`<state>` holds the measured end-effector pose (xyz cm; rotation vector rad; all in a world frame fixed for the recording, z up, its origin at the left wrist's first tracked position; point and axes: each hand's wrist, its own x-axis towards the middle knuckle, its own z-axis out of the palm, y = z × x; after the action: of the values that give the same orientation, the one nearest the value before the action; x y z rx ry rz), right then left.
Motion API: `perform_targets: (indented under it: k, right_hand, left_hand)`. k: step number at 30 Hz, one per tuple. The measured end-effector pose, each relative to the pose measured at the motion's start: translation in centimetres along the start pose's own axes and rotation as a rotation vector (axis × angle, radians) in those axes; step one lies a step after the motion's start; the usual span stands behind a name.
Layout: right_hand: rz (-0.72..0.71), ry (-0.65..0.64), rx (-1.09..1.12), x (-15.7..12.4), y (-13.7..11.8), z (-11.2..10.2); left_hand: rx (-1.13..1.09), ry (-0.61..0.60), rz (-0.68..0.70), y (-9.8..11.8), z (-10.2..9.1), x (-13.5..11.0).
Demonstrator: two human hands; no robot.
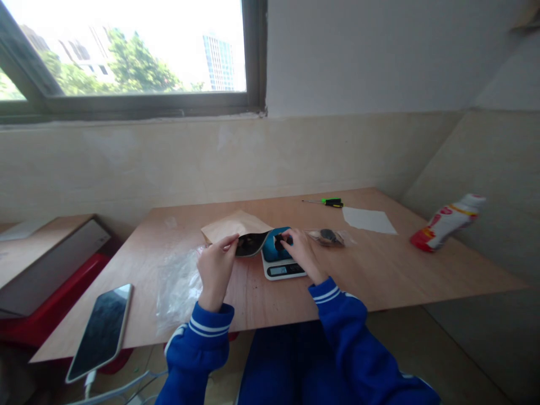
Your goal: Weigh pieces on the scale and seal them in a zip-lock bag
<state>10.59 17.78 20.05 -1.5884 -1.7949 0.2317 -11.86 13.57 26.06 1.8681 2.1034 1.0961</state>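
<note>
My left hand [217, 270] grips the edge of a kraft-paper pouch [232, 225], which has a dark, glossy inside and hangs open toward the right. My right hand [302, 254] pinches a small dark piece [279, 242] just over the blue top of a digital kitchen scale [282, 269], close to the pouch's mouth. The scale's display faces me, but its reading is too small to read. Beyond my right hand lies a clear bag [328, 237] with dark items inside.
A green-handled screwdriver [327, 202] and a white sheet of paper [369, 220] lie on the wooden tabletop [371, 270]. A white and red bottle [447, 223] lies at the right. A crumpled plastic bag [179, 287] and a smartphone [100, 332] with a cable sit at the left.
</note>
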Motion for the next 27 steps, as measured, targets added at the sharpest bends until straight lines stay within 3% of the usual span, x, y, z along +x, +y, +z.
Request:
perform_targets:
  k: [4,9,13,17,22,27]
  right_hand:
    - [-0.023,0.005,-0.061,-0.3,-0.6,0.3]
    - [-0.141,0.066,0.115,-1.0,-3.7,-2.5]
    - [-0.282,-0.173,0.364,-1.5,-6.9,-4.1]
    - [-0.384,-0.336,0.283,-1.7,-8.8,-1.7]
    - [-0.369,-0.360,-0.029,-1.3,-9.4,2.6]
    - [-0.272,-0.350,-0.143,-0.2,-9.7,3.7]
  left_hand:
    - [-0.004,-0.013,-0.015,-0.2,-0.1,-0.1]
    - [-0.013,-0.008,-0.005,-0.4,-0.1,-0.3]
    - [-0.028,-0.002,0.014,-0.3,0.3,-0.3]
    - [-0.032,0.009,0.006,-0.2,0.3,-0.4]
    - [-0.031,0.037,0.030,-0.5,0.3,-0.9]
    - [-0.040,0.034,0.046,-1.0,0.7,-1.2]
